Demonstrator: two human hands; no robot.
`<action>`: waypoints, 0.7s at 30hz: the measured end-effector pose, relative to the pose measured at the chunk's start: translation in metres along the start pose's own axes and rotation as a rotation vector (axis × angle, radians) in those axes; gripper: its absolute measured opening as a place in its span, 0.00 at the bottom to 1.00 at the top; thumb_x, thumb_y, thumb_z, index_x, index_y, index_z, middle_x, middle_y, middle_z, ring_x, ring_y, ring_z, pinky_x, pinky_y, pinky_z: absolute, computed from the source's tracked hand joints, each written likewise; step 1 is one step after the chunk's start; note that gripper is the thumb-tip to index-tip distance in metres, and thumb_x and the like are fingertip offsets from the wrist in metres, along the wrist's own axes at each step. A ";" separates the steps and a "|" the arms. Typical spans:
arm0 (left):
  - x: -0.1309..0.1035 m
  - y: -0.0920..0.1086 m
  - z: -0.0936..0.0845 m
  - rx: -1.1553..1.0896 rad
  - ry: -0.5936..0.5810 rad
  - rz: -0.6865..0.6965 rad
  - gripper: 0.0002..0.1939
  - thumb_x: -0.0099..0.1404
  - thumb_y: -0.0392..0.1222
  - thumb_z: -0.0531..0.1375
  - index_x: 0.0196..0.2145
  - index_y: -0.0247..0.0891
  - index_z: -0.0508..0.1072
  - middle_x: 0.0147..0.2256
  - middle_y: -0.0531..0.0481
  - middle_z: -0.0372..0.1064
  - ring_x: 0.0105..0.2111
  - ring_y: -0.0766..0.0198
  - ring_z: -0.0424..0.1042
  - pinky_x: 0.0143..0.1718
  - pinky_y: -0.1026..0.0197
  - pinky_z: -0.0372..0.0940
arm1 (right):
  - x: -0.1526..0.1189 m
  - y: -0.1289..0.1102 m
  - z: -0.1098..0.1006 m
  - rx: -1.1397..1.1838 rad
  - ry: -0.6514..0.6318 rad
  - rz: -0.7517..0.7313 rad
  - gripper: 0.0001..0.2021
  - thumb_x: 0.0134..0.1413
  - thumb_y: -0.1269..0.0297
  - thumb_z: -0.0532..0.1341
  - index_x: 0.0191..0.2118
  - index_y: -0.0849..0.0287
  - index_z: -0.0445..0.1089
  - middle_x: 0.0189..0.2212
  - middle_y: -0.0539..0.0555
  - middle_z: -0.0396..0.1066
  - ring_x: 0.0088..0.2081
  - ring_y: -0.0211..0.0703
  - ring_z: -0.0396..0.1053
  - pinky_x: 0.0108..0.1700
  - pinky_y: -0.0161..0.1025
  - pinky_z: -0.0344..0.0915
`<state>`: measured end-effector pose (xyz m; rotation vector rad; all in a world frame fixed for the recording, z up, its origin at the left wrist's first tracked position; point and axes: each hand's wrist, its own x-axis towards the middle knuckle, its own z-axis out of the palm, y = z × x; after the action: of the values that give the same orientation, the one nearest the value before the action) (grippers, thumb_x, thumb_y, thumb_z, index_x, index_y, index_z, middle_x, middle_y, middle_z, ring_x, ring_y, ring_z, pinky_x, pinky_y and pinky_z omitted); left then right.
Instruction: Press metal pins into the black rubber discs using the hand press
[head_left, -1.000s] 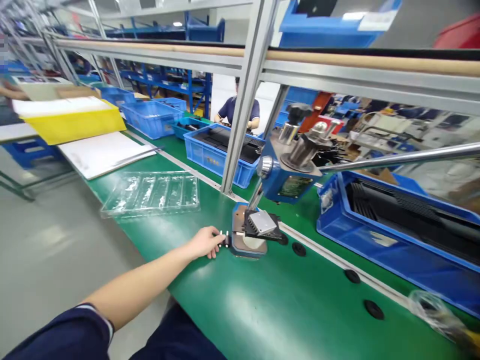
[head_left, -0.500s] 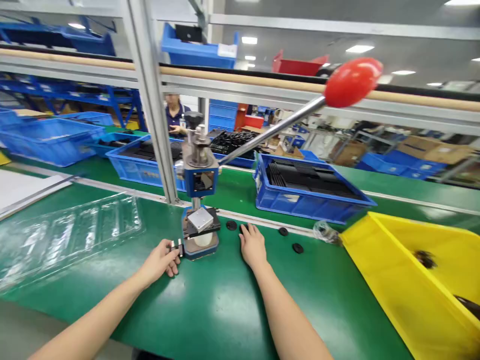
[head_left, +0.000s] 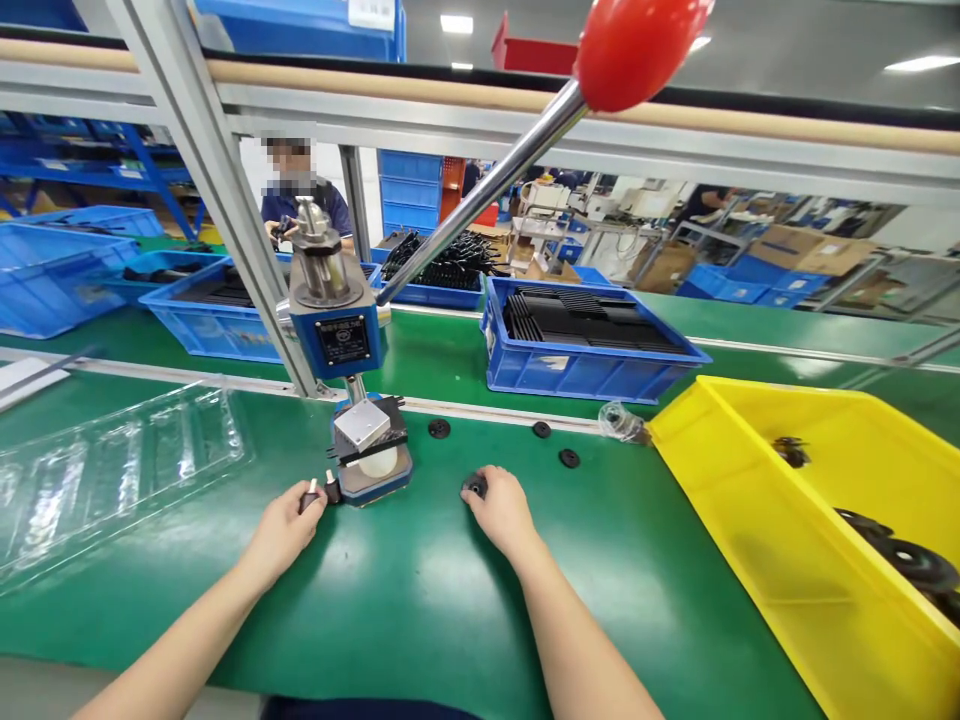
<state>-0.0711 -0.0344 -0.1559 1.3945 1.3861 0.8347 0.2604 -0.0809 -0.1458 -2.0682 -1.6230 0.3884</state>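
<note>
My left hand (head_left: 289, 522) pinches a small black part with a white pin (head_left: 310, 494), just left of the press base. A similar small part (head_left: 332, 488) stands beside it against the base. In my right hand (head_left: 504, 508) is a round black disc (head_left: 474, 487), gripped at its edge low over the green table. The hand press (head_left: 337, 330) has a metal block (head_left: 362, 425) on its base and a long lever ending in a red knob (head_left: 637, 50). Three other black discs lie behind my right hand, one (head_left: 439, 428) near the press.
A yellow bin (head_left: 750, 520) with black parts stands at the right. Blue bins, one (head_left: 585, 375) full of black plates, line the back. Clear plastic trays (head_left: 127, 470) lie at the left. A metal post (head_left: 217, 190) rises behind the press. A person (head_left: 307, 195) is beyond it.
My right hand has drawn a black disc toward me, away from the back rail. My left hand now holds one small part apart from the other. The camera view has shifted.
</note>
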 end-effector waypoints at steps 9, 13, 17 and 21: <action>-0.054 0.014 0.009 -0.191 -0.257 -0.068 0.16 0.65 0.54 0.55 0.44 0.41 0.61 0.27 0.56 0.62 0.22 0.70 0.62 0.19 0.69 0.57 | 0.002 -0.008 0.010 0.509 -0.045 0.022 0.16 0.53 0.59 0.58 0.46 0.61 0.68 0.34 0.54 0.75 0.27 0.39 0.70 0.31 0.37 0.67; -0.046 0.046 0.050 -0.226 -0.509 -0.033 0.16 0.59 0.46 0.63 0.41 0.39 0.65 0.29 0.56 0.63 0.23 0.72 0.64 0.21 0.69 0.58 | -0.009 -0.026 0.016 0.669 -0.067 -0.030 0.22 0.58 0.54 0.55 0.53 0.62 0.64 0.38 0.57 0.75 0.29 0.40 0.73 0.32 0.38 0.70; -0.016 0.059 0.095 -0.261 -0.517 0.012 0.15 0.57 0.47 0.65 0.35 0.35 0.67 0.22 0.57 0.62 0.17 0.74 0.61 0.17 0.70 0.58 | -0.017 -0.029 0.017 0.686 -0.011 -0.071 0.20 0.58 0.51 0.58 0.49 0.60 0.68 0.43 0.59 0.74 0.41 0.44 0.74 0.47 0.42 0.70; -0.005 0.046 0.113 -0.264 -0.583 -0.017 0.17 0.61 0.53 0.61 0.34 0.35 0.67 0.17 0.59 0.61 0.13 0.73 0.59 0.12 0.71 0.56 | -0.018 -0.024 0.019 0.645 -0.001 -0.141 0.18 0.60 0.53 0.58 0.51 0.57 0.68 0.48 0.58 0.72 0.47 0.45 0.72 0.52 0.44 0.68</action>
<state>0.0496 -0.0524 -0.1464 1.2795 0.8073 0.5152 0.2268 -0.0907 -0.1504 -1.4608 -1.3898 0.7474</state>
